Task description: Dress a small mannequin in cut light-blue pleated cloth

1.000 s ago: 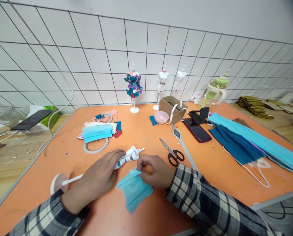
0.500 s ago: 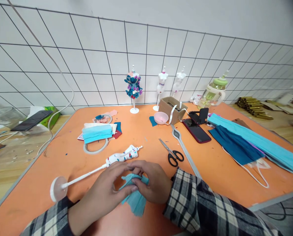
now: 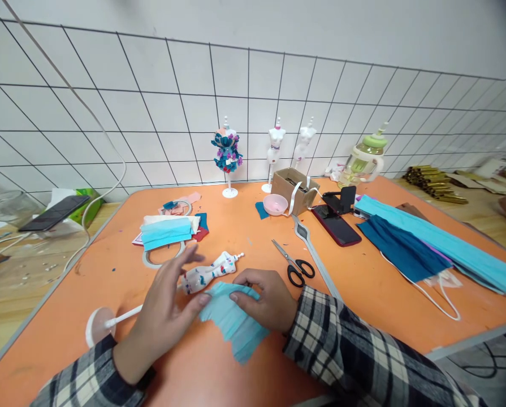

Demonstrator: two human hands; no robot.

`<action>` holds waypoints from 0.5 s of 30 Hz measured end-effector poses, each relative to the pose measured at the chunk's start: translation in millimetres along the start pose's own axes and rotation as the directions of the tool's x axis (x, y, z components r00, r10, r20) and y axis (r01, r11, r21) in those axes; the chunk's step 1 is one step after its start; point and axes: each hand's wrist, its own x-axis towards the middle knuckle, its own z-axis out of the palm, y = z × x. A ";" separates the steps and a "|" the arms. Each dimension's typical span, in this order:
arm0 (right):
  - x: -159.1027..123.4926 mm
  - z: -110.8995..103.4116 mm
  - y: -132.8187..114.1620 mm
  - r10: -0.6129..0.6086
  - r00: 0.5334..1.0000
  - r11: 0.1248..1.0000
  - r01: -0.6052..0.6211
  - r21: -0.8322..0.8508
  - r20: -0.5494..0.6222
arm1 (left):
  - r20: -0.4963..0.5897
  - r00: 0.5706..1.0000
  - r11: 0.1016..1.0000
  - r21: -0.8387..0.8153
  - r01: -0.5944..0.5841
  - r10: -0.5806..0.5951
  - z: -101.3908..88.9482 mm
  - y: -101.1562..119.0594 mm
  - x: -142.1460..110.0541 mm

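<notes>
My right hand (image 3: 269, 297) pinches the upper edge of a pleated light-blue piece of cloth (image 3: 238, 328), which looks like face mask fabric. The cloth fans out and hangs below the fingers with a jagged lower edge. At its left corner is the thumb of my left hand (image 3: 163, 308); the other fingers are raised and spread apart. Just behind my hands, a small white dress-form mannequin (image 3: 210, 273) with coloured specks lies on its side, its stand pole partly hidden by my left hand. Black-handled scissors (image 3: 295, 265) lie open to the right of my right hand.
Folded masks (image 3: 168, 232) and tape rolls lie at the left. Standing behind are a decorated mannequin (image 3: 227, 155), two white ones, a pink bowl (image 3: 275, 204) and a cardboard box (image 3: 293, 189). At right are a phone (image 3: 336, 225), dark-blue mask (image 3: 405, 249) and green-lidded bottle (image 3: 365, 161).
My left hand has moved left and its fingers have lifted and spread. The light-blue cloth, bunched before, is now opened out flatter in my right hand.
</notes>
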 end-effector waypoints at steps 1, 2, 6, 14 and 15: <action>2.3 -3.3 1.5 0.037 0.999 0.997 -0.037 0.064 0.005 | 0.023 1.000 0.995 0.101 -0.006 0.004 0.4 -7.0 2.5; 4.9 -6.8 3.4 0.067 0.998 0.988 -0.068 0.141 0.012 | 0.074 0.997 0.978 0.208 -0.015 0.000 1.1 -13.8 4.9; 15.0 -19.3 13.7 0.200 0.975 0.852 -0.221 0.474 0.095 | 0.298 0.947 0.944 0.330 0.013 -0.118 3.8 -29.6 9.4; 20.6 -24.7 15.6 0.213 0.912 0.721 -0.389 0.574 0.351 | 0.172 0.943 0.697 -0.638 0.328 -0.286 -27.3 10.4 31.8; 23.7 -25.6 12.0 0.199 0.909 0.728 -0.388 0.565 0.367 | 0.217 0.934 0.536 -0.772 0.342 -0.283 -32.1 15.4 39.5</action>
